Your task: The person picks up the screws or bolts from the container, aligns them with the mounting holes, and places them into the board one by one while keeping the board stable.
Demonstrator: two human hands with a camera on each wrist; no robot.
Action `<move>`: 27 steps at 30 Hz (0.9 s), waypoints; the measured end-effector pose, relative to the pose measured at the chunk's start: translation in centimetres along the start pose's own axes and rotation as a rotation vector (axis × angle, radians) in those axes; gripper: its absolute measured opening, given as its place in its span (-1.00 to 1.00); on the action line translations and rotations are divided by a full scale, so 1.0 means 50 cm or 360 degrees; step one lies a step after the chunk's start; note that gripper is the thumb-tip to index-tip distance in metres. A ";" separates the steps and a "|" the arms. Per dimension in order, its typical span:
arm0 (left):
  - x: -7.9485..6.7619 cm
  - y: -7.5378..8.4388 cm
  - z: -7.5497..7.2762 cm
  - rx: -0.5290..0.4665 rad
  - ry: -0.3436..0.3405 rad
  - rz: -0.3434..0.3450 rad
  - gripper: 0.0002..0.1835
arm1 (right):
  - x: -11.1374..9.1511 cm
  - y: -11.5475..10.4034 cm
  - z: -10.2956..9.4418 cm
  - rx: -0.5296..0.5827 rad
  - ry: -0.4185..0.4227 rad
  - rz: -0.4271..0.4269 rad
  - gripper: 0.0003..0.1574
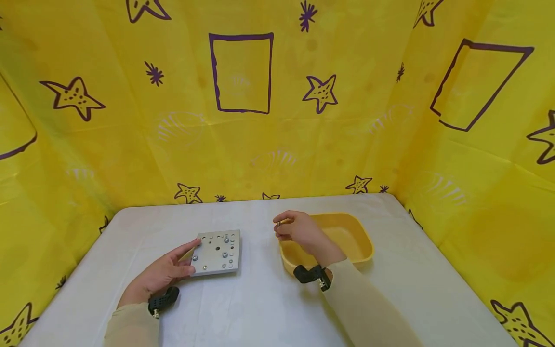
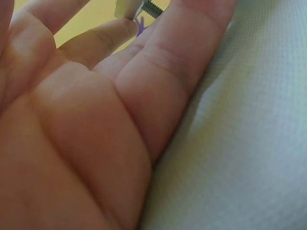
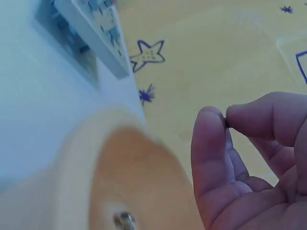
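My left hand (image 1: 166,270) grips the left edge of a square metal plate (image 1: 210,260), thumb at the near corner and a finger at the far one. Several holes, bolts and small fittings dot the plate's top. From its underside a threaded bolt end (image 2: 152,8) sticks out in the left wrist view. Over the left rim of a yellow bin (image 1: 368,243), my right hand (image 1: 303,233) pinches a small metal part (image 1: 279,223) between thumb and fingertip. Only a dark sliver of that part shows in the right wrist view, so its kind is unclear.
A blurred metal piece (image 3: 124,219) lies inside the bin. Both things are on a table with a white cloth (image 1: 256,308). Yellow patterned curtains (image 1: 243,159) enclose the back and sides.
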State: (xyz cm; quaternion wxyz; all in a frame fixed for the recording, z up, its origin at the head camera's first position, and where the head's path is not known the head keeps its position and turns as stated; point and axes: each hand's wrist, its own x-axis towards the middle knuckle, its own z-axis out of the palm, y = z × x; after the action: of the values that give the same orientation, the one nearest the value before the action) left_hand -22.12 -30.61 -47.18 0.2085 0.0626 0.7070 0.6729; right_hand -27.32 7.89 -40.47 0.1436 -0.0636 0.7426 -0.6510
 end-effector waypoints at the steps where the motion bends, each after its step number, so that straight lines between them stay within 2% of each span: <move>1: 0.000 0.000 0.000 0.0012 0.0007 -0.0001 -0.09 | 0.003 0.000 0.007 0.0043 -0.0020 0.0005 -0.81; 4: 0.002 0.000 0.001 0.0035 0.0053 -0.0020 -0.08 | 0.010 -0.003 0.031 0.0113 -0.0083 0.0048 -0.80; 6: 0.002 0.000 0.001 0.0043 0.0068 -0.0028 -0.07 | 0.012 -0.004 0.048 0.0081 -0.0118 0.0073 -0.81; 10: 0.000 -0.002 0.000 0.0039 0.0037 -0.0015 -0.08 | 0.012 -0.009 0.089 -0.0021 -0.0161 0.0099 -0.82; 13: -0.001 -0.002 -0.002 0.0034 0.0001 0.0006 -0.09 | 0.009 -0.012 0.122 -0.0026 -0.0165 0.0100 -0.80; 18: 0.000 0.000 -0.002 0.0036 0.0003 0.0000 -0.09 | 0.008 -0.003 0.165 -0.0005 -0.0172 0.0139 -0.76; 21: -0.001 0.001 -0.001 0.0034 0.0011 -0.0010 -0.09 | 0.012 0.004 0.182 -0.0036 -0.0140 0.0131 -0.78; 27: -0.003 0.001 -0.001 0.0028 -0.0008 0.0013 -0.09 | 0.033 0.015 0.199 -0.0244 0.0016 0.0031 -0.79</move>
State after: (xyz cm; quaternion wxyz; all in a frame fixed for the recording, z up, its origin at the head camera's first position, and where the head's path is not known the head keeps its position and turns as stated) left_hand -22.01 -30.68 -47.11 0.2069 0.0691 0.7120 0.6674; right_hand -25.87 -1.91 -42.51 0.1410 -0.0639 0.7916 -0.5911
